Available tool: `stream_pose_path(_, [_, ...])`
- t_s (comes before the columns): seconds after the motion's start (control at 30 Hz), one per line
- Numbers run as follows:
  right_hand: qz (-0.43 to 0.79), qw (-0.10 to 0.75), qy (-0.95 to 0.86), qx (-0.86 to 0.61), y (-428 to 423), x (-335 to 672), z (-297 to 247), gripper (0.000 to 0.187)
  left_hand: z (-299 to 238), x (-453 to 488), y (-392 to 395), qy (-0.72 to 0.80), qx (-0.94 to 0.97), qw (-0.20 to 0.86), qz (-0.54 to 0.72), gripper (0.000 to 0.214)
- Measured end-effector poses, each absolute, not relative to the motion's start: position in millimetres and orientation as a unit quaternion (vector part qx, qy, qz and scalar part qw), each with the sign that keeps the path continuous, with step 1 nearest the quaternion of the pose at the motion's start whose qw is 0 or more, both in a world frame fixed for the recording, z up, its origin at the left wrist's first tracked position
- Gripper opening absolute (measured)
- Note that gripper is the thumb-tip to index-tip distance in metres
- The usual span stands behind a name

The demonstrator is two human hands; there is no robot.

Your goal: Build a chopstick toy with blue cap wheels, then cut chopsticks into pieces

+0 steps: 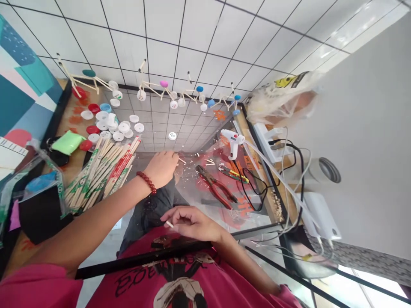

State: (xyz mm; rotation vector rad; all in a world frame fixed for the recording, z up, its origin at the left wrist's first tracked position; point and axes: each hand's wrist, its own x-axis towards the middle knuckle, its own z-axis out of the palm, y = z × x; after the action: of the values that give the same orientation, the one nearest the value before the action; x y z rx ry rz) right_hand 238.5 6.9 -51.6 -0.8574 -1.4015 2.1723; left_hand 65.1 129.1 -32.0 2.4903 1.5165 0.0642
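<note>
My left hand [161, 168], wearing a red bead bracelet [147, 181], is palm down over the glass tabletop with its fingers bent down together. A short wooden stick piece [182, 161] lies right at its fingertips; whether they grip it is hidden. Nearer my body, my right hand [194, 222] pinches another short cut stick [170, 223] between thumb and fingers. Several cut stick pieces [210, 162] and splinters are scattered right of my left hand. Beside them lie red-handled pliers [216, 187] and a second, smaller pair of pliers [233, 173].
Paper-wrapped chopsticks [99, 173] and bottle caps [112, 125] lie at left. Along the back edge stand several stick-and-cap figures [157, 87]. A white glue gun [233, 142], its black cord [257, 192] and a power strip [268, 141] are at right. One white cap [172, 136] lies ahead.
</note>
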Motion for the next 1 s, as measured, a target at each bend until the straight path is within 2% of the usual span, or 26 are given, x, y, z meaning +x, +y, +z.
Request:
stream_pose_path(0.13, [0.797,0.198,-0.478,-0.311,14,240,-55,0.033,-31,74,139,0.552,0.824,0.127,0.019,0.026])
stream_pose_path(0.27, [0.803,0.182,-0.487,-0.290,19,242,-57,0.031,-33,90,150,0.525,0.838,0.150,0.005,0.019])
stream_pose_path(0.4, [0.858,0.191,-0.399,-0.260,22,245,-58,0.035,-25,93,153,0.503,0.850,0.158,0.003,0.013])
stream_pose_path(0.53, [0.859,0.196,-0.396,-0.259,22,246,-57,0.034,-10,54,133,0.539,0.826,0.163,0.022,0.021])
stream_pose_path(0.63, [0.833,0.197,-0.445,-0.263,22,247,-57,0.030,-8,15,100,0.583,0.774,0.227,0.099,0.021])
stream_pose_path(0.7, [0.824,0.186,-0.466,-0.262,24,247,-57,0.028,-14,-2,73,0.589,0.775,0.204,0.106,0.028])
stream_pose_path(0.77, [0.826,0.174,-0.469,-0.259,26,249,-56,0.026,-25,-8,47,0.549,0.817,0.167,0.059,0.035])
stream_pose_path(0.9, [0.859,0.166,-0.386,-0.292,25,244,-51,0.026,-43,-11,9,0.564,0.823,0.065,-0.006,0.022])
stream_pose_path(1.0, [0.867,0.240,-0.255,-0.355,17,214,-48,0.028,-48,-18,-7,0.589,0.808,0.016,-0.003,0.022])
